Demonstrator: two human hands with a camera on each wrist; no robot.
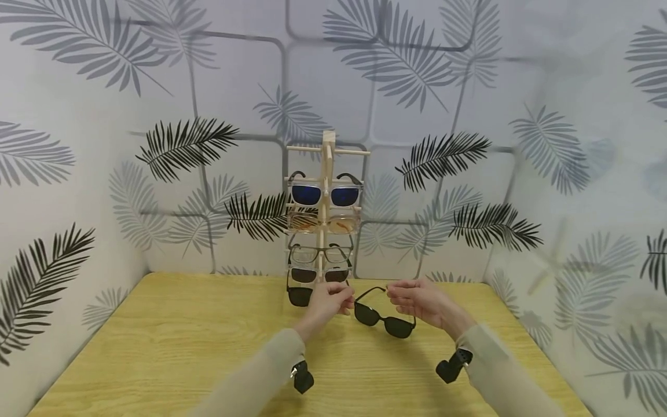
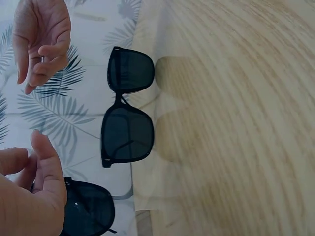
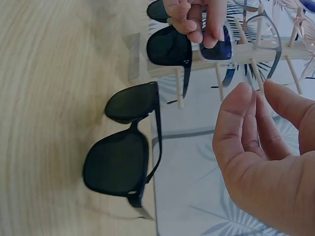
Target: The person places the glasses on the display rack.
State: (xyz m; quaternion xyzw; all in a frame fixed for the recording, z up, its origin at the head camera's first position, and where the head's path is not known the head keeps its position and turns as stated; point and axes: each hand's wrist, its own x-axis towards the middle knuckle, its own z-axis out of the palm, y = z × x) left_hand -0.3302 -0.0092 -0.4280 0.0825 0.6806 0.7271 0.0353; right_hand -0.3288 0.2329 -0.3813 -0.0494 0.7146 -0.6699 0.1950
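Black sunglasses (image 1: 398, 328) sit on the table between the two hands, temples unfolded toward the back; their dark lenses (image 2: 129, 132) face the left wrist camera. My left hand (image 1: 327, 301) hovers in front of the wooden eyewear rack (image 1: 329, 139), overlapping its lowest black sunglasses (image 1: 299, 296). Its fingers are loosely bent, with nothing seen between them. To the right, my right hand (image 1: 424, 304) is raised beside the loose sunglasses, overlapping one temple in the head view. The right wrist view shows its fingers (image 3: 231, 115) and thumb relaxed and apart from the frame.
Higher on the rack hang clear-framed glasses with blue lenses (image 1: 306, 195), an amber-tinted pair (image 1: 342, 224), thin-framed clear glasses (image 1: 304, 253) and dark-lensed ones (image 1: 304, 274). Bare pegs (image 1: 354, 152) top it. A leaf-patterned wall (image 1: 250, 87) stands behind the wooden table (image 1: 182, 336).
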